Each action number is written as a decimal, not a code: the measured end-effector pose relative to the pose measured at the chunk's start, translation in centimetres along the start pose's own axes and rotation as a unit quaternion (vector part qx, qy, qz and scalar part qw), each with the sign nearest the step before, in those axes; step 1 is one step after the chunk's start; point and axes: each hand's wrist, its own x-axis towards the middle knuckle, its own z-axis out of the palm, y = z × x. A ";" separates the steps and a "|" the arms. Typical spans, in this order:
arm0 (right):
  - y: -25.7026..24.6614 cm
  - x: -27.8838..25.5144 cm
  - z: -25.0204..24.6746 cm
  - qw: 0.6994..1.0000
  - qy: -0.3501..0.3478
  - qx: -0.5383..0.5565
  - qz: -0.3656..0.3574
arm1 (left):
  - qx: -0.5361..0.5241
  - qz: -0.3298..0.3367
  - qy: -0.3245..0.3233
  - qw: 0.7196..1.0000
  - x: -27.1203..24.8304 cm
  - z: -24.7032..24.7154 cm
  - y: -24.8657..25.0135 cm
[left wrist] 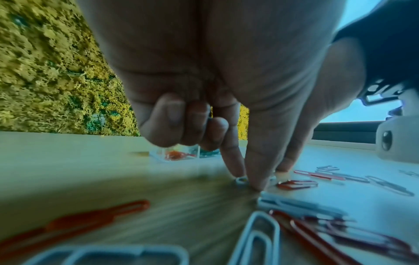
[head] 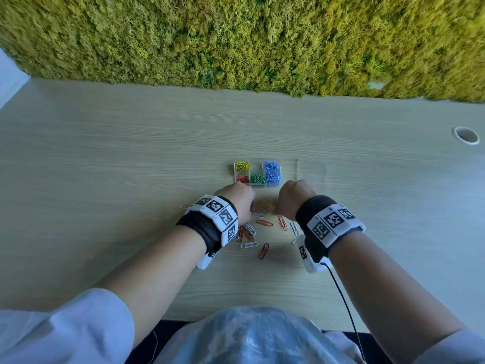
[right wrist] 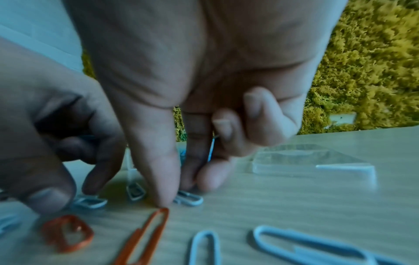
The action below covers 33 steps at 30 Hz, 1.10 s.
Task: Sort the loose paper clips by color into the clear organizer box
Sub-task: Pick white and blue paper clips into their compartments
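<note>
The clear organizer box (head: 258, 164) lies past my hands, with yellow, red, green and blue clips in separate compartments. Loose orange clips (head: 264, 223) and white clips (head: 248, 245) are scattered on the table between and under my wrists. My left hand (left wrist: 243, 179) pinches a white clip (left wrist: 240, 181) against the table with thumb and index finger, its other fingers curled. My right hand (right wrist: 179, 193) presses thumb and fingertips on another white clip (right wrist: 191, 198). Its curled ring and little fingers hold a thin clip (right wrist: 212, 148) in the palm. Both hands (head: 237, 203) (head: 292, 197) sit just in front of the box.
The box's clear lid (head: 312, 170) lies flat to the right of the box. A moss wall (head: 236, 40) runs along the table's far edge. A cable grommet hole (head: 466, 135) is at the far right. A cable (head: 343, 298) trails from my right wrist.
</note>
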 end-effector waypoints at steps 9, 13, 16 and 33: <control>2.4 -0.3 0.3 0.959 0.008 0.284 -0.015 | -0.059 -0.001 -0.025 0.998 0.3 -0.3 -0.2; 5.4 -2.2 0.9 0.679 -0.041 0.733 0.010 | -0.335 -0.055 -0.054 0.939 -0.5 -0.4 -1.0; 6.8 -3.3 1.4 0.573 -0.076 0.816 -0.007 | -0.583 -0.050 -0.061 0.809 -0.1 -0.2 -1.6; 5.4 -4.0 1.9 0.984 0.018 0.164 0.063 | 0.008 0.054 0.020 0.998 1.7 0.0 1.7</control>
